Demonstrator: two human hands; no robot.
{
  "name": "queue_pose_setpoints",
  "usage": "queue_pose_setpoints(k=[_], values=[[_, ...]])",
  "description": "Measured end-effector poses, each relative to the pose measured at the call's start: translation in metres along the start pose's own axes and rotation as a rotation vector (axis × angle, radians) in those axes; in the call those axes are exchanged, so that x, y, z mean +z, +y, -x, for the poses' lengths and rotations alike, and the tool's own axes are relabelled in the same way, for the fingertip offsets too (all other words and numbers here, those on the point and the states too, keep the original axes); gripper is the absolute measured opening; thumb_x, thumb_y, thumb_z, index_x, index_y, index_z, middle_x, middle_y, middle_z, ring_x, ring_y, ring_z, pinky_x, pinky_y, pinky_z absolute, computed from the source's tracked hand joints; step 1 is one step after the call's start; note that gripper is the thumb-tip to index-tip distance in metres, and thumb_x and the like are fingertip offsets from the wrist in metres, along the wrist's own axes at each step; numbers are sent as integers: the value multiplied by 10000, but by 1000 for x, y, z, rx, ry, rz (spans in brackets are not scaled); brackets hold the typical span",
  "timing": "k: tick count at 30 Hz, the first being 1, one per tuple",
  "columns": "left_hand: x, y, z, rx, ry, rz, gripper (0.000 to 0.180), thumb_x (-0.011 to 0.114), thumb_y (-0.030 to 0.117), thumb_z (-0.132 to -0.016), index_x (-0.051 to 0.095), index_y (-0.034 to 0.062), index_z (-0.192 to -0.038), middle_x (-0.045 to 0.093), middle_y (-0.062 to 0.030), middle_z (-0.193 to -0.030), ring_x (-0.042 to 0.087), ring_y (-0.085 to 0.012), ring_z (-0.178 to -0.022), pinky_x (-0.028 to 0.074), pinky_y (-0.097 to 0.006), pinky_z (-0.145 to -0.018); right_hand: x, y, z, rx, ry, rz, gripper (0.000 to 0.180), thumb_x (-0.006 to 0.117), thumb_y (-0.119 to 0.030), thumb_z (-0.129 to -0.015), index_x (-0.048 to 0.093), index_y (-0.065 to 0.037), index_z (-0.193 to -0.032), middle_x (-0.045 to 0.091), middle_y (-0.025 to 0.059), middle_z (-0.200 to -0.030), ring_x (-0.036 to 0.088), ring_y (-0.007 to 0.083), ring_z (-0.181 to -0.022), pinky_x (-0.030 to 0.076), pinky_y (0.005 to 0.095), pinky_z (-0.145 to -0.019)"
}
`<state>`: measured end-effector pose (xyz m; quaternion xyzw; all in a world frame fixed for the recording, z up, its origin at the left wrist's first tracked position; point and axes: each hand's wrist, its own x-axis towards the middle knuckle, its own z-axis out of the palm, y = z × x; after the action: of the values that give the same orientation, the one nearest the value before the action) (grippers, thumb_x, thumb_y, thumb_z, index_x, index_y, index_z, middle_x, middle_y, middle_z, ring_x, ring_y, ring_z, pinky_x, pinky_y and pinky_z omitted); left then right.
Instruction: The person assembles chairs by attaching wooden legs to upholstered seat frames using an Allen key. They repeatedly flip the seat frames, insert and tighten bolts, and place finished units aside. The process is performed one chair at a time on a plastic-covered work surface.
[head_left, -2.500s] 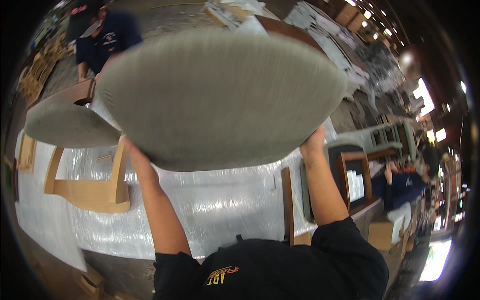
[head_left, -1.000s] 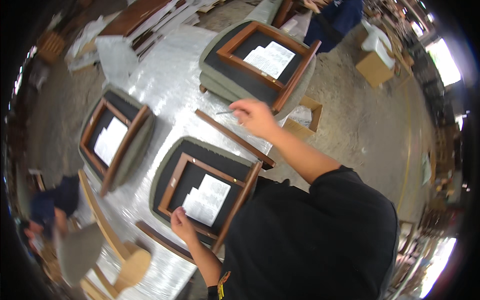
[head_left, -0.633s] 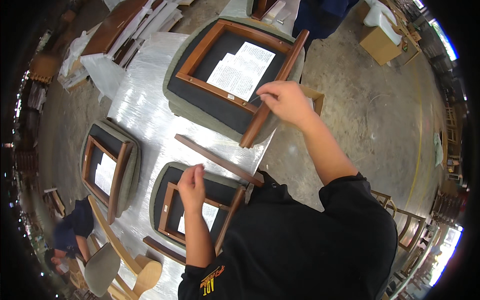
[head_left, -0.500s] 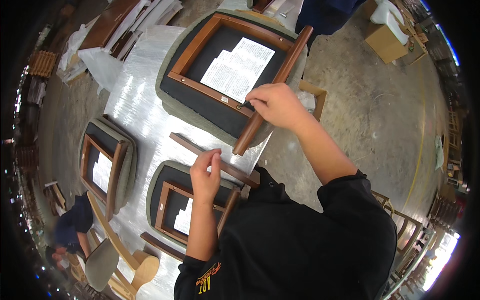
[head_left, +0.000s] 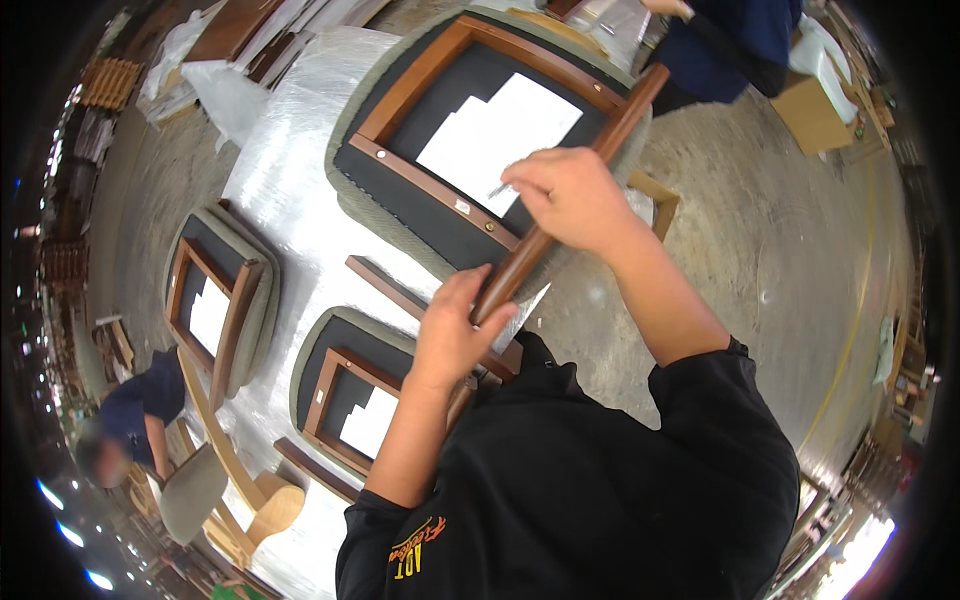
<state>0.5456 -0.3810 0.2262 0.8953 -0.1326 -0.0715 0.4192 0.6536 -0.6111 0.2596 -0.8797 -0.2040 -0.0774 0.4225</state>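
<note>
Head view: your left hand [head_left: 455, 335] grips the near end of the wooden rail [head_left: 560, 205] across the upturned seat [head_left: 480, 140]; right hand [head_left: 565, 195] curls over its middle. Loosen either grip and it slides off the counter [head_left: 290, 200].

I saw an evenly lit scene, with light from above. The foil-like table cover [head_left: 290, 200] gave a soft glare, and the white sheet [head_left: 490, 130] looked almost overexposed. Bright lamps burned at the dark round rim, where the fisheye bent all edges. The hands were sharp; the far corners were blurred.
</note>
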Motion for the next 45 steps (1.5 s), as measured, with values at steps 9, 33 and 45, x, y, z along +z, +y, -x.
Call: queue_pose_setpoints(k=[9, 33, 45], values=[[6, 7, 3, -13, 33, -141, 551, 812, 207, -840, 671, 59, -1352, 684, -126, -1254, 642, -349, -1110, 561, -444, -965, 87, -5, -138, -100, -83, 125, 162, 653, -116, -950, 783, -51, -1022, 775, 159, -987, 735, 363, -951, 587, 444, -859], [8, 3, -5, 22, 49, -110, 564, 825, 246, -823, 704, 94, -1352, 690, -77, -1235, 652, -315, -1098, 577, -437, -926, -36, 124, -231, 217, 217, 429, 166, 706, -148, -885, 826, -127, -998, 780, 172, -987, 748, 371, -956, 587, 428, -899], [7, 6, -10, 7, 47, -41, 493, 821, 171, -811, 730, 23, -1272, 708, -150, -1195, 667, -354, -1108, 553, -432, -972, -39, 147, -238, 20, 73, 592, 190, 682, -128, -892, 822, -132, -1020, 776, 163, -1014, 736, 382, -972, 584, 456, -901]])
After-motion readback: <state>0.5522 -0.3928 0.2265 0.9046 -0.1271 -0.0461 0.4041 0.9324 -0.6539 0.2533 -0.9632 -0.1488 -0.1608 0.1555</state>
